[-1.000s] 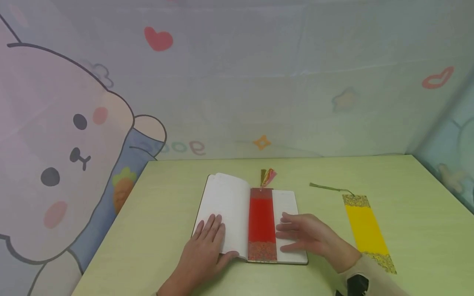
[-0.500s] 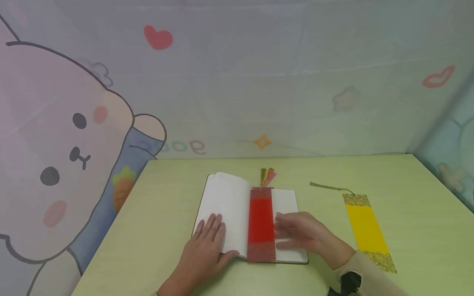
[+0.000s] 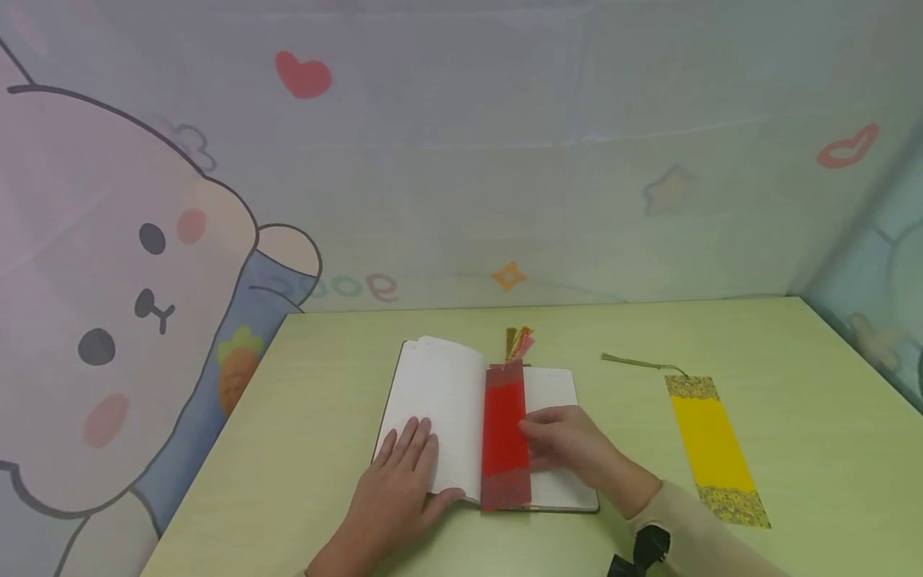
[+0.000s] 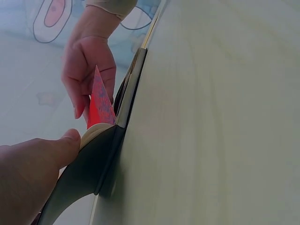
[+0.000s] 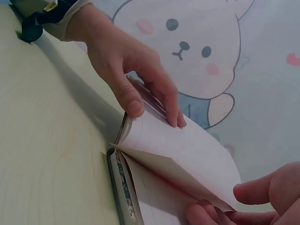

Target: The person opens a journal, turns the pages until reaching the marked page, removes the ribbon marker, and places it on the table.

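Note:
An open notebook [image 3: 552, 393] with white pages lies on the table, a red bookmark [image 3: 502, 425] with patterned ends over its middle. My right hand [image 3: 577, 449] pinches the bookmark's right long edge between thumb and fingers. That edge is raised and the bookmark tilts; its pale underside [image 5: 159, 171] shows in the right wrist view. A second dark red edge peeks out beneath its top. My left hand [image 3: 392, 493] rests on the left page, fingers straight, thumb near the lower edge. A floral-patterned strip [image 5: 124, 183] shows at the notebook's end, between the pages.
A yellow bookmark [image 3: 714, 441] with a green tassel lies on the table [image 3: 288, 449] to the right. Several tassels [image 3: 517, 344] stick out past the notebook's top. A printed cloth [image 3: 461, 160] stands behind the table.
My right hand has moved left and closed from loosely spread fingers to a pinch on the red bookmark. The bookmark's right edge has risen. My left hand has stayed on the page.

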A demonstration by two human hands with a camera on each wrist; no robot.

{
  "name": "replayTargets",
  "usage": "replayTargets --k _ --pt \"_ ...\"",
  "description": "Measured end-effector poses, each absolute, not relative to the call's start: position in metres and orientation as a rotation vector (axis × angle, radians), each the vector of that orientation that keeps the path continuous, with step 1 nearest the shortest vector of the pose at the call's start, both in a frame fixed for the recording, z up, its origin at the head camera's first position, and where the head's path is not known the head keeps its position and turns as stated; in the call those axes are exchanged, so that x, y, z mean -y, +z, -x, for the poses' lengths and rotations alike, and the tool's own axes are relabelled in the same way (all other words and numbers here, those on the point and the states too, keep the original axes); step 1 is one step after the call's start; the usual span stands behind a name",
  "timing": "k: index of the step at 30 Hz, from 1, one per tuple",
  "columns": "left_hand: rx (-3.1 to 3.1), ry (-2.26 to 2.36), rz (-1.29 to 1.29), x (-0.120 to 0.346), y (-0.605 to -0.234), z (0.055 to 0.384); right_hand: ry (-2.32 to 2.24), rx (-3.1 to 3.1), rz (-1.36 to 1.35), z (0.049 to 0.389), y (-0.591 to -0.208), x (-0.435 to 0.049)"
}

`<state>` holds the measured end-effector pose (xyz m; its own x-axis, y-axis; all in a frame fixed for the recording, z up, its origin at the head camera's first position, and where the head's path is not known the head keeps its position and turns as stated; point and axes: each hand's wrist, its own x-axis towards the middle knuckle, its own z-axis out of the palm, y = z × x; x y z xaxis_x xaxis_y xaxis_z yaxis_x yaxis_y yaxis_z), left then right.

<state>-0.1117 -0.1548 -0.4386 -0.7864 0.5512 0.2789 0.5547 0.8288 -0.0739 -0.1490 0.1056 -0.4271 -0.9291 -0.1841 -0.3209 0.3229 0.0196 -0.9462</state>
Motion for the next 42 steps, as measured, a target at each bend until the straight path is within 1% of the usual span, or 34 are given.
replayTargets --k 14,19,32,42 --pt "2.697 -0.011 0.851 0.155 -0.441 0.113 -2.038 -1.859 -0.231 0.149 -0.431 -0.099" --pt "2.702 -0.016 0.852 0.155 -0.441 0.114 -2.060 -1.804 -0.271 0.150 -0.433 -0.102" --pt "2.625 -0.046 0.861 0.156 -0.443 0.115 -2.108 -1.748 -0.276 0.148 -0.433 -0.114" --pt "2.685 -0.046 0.859 0.156 -0.444 0.115 -2.110 -1.739 -0.299 0.147 -0.432 -0.125"
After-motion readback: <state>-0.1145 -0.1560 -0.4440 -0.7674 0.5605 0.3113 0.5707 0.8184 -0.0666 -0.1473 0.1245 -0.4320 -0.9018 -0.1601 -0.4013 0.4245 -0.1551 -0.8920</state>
